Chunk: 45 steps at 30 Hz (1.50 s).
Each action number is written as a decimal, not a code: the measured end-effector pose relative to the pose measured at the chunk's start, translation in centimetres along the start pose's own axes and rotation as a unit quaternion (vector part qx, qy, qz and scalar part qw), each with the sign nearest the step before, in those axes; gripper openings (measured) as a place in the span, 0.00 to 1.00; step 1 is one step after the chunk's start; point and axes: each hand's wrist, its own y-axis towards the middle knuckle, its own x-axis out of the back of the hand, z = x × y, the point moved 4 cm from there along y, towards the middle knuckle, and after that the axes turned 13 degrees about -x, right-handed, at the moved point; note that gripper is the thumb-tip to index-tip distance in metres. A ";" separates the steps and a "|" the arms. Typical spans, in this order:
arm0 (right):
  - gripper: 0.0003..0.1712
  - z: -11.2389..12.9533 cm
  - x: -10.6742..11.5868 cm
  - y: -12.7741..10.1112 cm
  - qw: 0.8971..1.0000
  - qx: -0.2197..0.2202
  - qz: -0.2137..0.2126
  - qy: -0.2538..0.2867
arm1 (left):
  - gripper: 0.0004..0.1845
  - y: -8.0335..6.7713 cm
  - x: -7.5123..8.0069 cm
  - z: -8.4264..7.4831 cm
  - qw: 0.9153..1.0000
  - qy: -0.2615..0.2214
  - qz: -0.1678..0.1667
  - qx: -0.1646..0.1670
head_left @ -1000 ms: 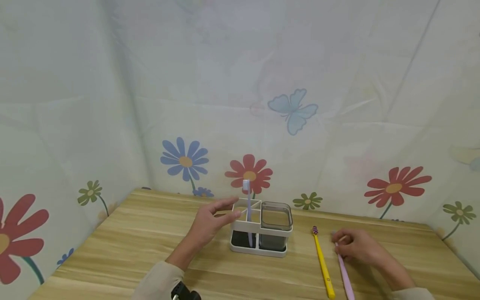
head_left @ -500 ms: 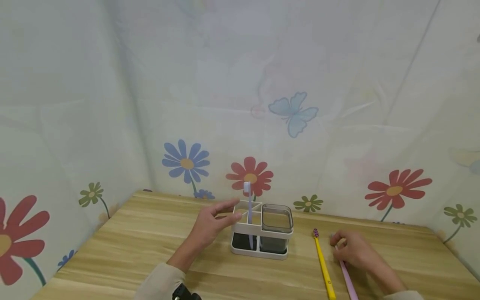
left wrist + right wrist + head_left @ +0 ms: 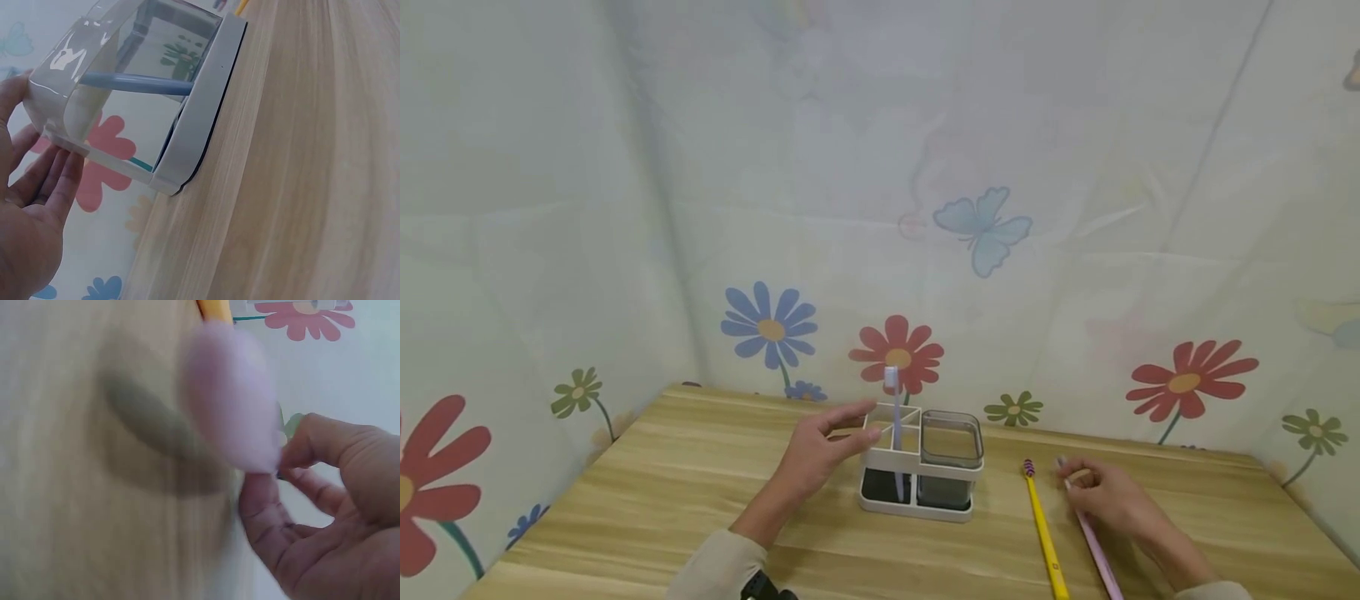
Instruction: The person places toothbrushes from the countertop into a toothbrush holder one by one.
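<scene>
Standing on the wooden table (image 3: 647,500), white holder (image 3: 917,462) is steadied as before by left hand (image 3: 820,450), fingers straight. Pink toothbrush (image 3: 1093,554), flat beside yellow toothbrush (image 3: 1043,533), is now pinched by right hand (image 3: 1108,496); lifting appears imminent.

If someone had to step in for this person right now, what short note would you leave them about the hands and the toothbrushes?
Left hand: fingers straight, resting against the left side of the white holder, steadying it.
Right hand: pinching the pink toothbrush near its head; the brush lies on the table, or is just lifting off it.
Yellow toothbrush: flat on the table between the holder and the right hand, untouched.
Done: one pale purple toothbrush stands upright in a left compartment of the holder.
Left, as it seems: the pink and yellow brushes are not yet in the holder.
</scene>
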 end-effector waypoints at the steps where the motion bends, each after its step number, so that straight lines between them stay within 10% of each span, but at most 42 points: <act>1: 0.19 0.0 0.1 0.0 1.000 0.005 -0.001 0.006 | 0.26 0.0 0.0 0.0 1.000 0.000 0.001 0.000; 22: 0.27 2.5 1.8 -0.9 0.993 0.042 -0.034 0.107 | 0.26 -0.1 0.1 -0.2 1.000 0.010 0.003 0.006; 45: 0.13 5.3 3.3 -3.3 0.967 0.210 -0.088 0.113 | 0.26 -0.2 0.0 -0.4 1.000 0.006 -0.001 0.008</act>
